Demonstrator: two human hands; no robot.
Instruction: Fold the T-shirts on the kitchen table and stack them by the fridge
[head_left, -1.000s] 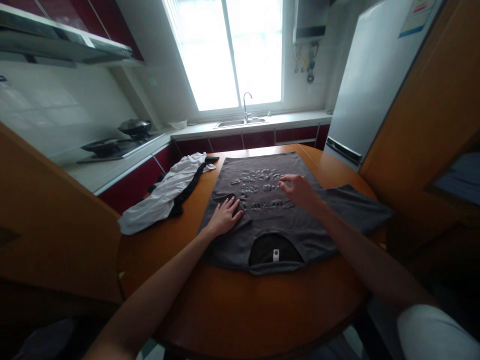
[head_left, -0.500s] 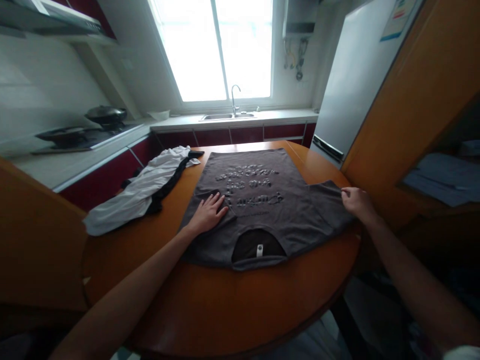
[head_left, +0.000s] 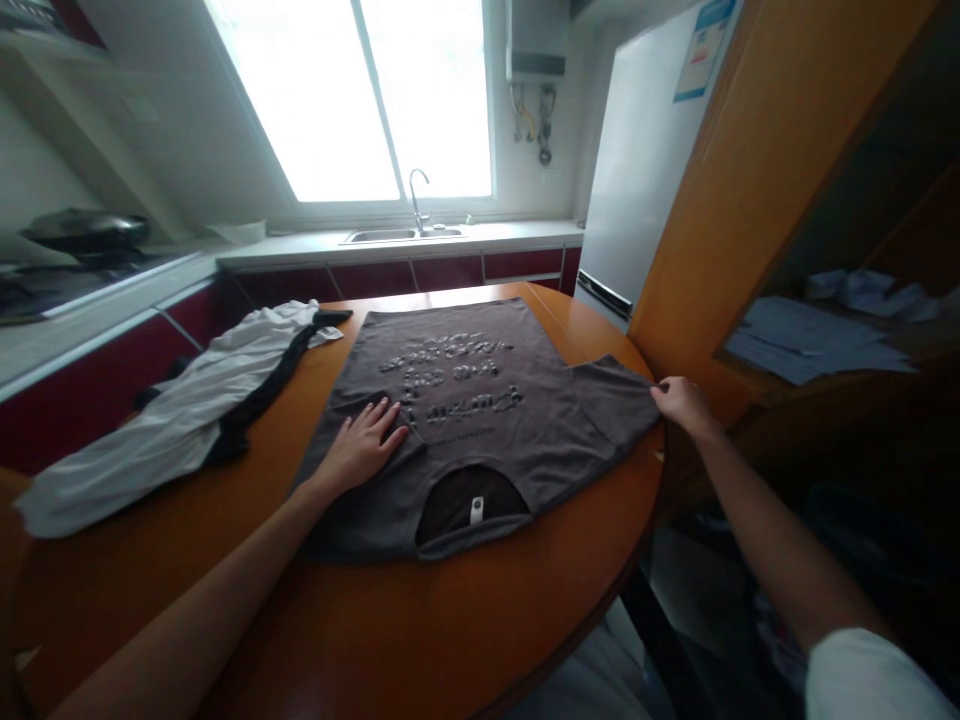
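A dark grey T-shirt (head_left: 502, 440) with raised dark lettering lies spread on the round wooden table (head_left: 450, 620), its neckline toward me and a white label showing inside the collar. My left hand (head_left: 364, 445) rests flat on the shirt's left part, fingers spread, beside the lettering. Over at the table's right edge, my right hand (head_left: 681, 402) pinches the end of the shirt's right sleeve between thumb and fingers. The left sleeve is partly hidden by my left forearm.
White and black clothes (head_left: 187, 400) lie in a long heap on the table's left side. Beyond the table are a counter with a sink (head_left: 405, 235), a stove with a covered pan (head_left: 86, 232), and a fridge (head_left: 637, 150). Papers (head_left: 817, 335) sit on a shelf at right.
The view has turned to the right, so everything sits further left. My left hand stays flat on the shirt, and my right hand still pinches the sleeve end.
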